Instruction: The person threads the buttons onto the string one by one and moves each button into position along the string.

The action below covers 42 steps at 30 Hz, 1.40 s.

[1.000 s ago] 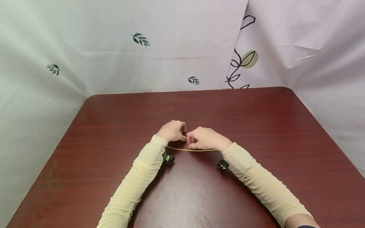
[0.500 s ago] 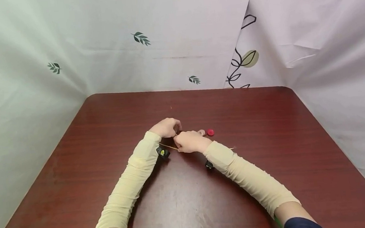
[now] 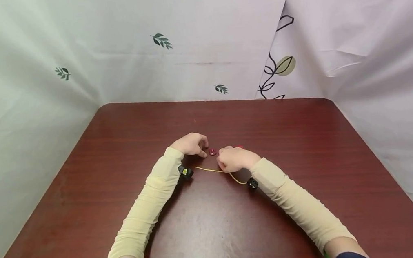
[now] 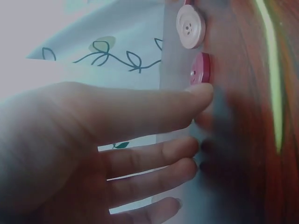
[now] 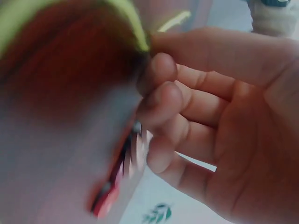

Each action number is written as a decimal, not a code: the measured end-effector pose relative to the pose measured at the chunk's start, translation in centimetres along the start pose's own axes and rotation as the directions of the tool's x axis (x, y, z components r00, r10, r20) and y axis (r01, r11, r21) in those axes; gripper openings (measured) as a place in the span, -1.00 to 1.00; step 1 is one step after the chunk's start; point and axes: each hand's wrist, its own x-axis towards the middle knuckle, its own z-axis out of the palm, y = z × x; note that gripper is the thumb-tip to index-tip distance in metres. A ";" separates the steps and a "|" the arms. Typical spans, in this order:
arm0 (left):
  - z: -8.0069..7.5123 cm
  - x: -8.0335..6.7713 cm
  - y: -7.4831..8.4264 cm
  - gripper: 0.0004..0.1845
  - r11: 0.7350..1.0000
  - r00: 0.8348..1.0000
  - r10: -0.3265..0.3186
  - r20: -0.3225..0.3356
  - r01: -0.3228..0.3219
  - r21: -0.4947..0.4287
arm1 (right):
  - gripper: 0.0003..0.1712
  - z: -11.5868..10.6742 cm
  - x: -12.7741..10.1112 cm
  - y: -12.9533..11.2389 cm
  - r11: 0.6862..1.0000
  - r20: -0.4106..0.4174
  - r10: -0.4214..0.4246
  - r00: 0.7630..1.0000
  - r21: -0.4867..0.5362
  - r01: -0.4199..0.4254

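On the dark red table my left hand rests with its fingertips down. The left wrist view shows its fingers fairly straight and the thumb tip touching a red button, with a pink button beyond it. A small dark red button lies between my hands. My right hand pinches a thin yellow cord between thumb and fingers. The cord runs left toward my left wrist and loops back under my right wrist. A red button peeks out behind the right hand.
Pale curtains with leaf prints wall in the table at the back and on both sides. Small black wrist cameras sit under both cream sleeves. The table's rounded far corners show.
My right hand has moved right with the cord, covering the pink and red buttons it had exposed. A dark red button now shows between the hands. The left hand has stayed put.
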 end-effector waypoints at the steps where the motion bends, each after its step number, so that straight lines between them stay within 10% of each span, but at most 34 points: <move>1: 0.0 0.0 0.0 -0.67 1.000 1.000 0.001 -0.002 -0.001 -0.002 | -0.76 -0.1 -0.3 0.3 1.000 0.009 0.009 1.000 0.004 -0.009; 24: 1.3 1.1 0.6 -0.77 0.996 0.994 0.090 -0.065 -0.090 0.002 | -0.76 0.4 1.0 -1.2 0.997 -0.146 -0.075 0.987 -0.041 0.069; 29: 1.3 1.2 0.5 -0.77 0.995 0.993 0.101 -0.063 -0.102 -0.004 | -0.83 0.1 0.7 -0.3 0.992 -0.135 -0.081 0.988 0.090 0.093; 42: 2.0 1.6 0.6 -0.74 0.993 0.991 0.114 -0.069 -0.117 -0.032 | -0.86 -1.2 -0.6 2.9 0.798 -0.410 0.019 0.912 0.556 0.233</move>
